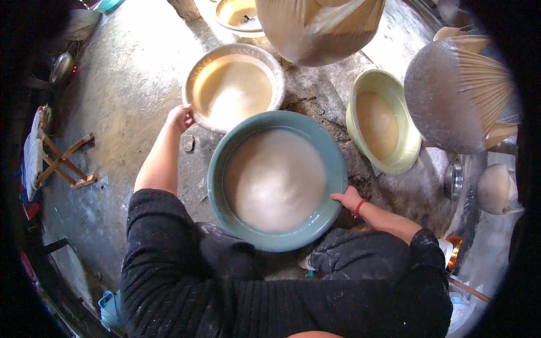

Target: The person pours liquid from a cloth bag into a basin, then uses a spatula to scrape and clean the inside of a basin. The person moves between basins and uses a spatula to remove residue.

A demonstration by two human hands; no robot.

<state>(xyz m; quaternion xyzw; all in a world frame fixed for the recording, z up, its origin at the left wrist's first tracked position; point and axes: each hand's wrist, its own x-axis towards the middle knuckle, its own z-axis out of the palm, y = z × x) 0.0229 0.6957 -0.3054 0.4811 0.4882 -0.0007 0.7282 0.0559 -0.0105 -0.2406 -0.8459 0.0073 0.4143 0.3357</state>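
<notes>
In front of my knees stands a large blue-green basin [341,147] with pale, whitish, fine-textured contents [276,180]. My right hand [349,199], a red bracelet at its wrist, grips the basin's right rim with the thumb over the edge. Just beyond, up and to the left, is a cream basin [276,62] with a yellowish-white filling; the blue-green basin overlaps its near edge. My left hand [181,118] is closed on the left rim of that cream basin, its fingers partly hidden. Whether either filling is liquid or loose grain, I cannot tell.
A pale green oval basin [414,132] with tan contents stands to the right. Bulging cloth bundles hang at the top [321,34] and far right [439,96]. Another basin [225,25] sits at the back. A folding wooden stool [62,160] is on the left; the concrete floor [129,73] is stained.
</notes>
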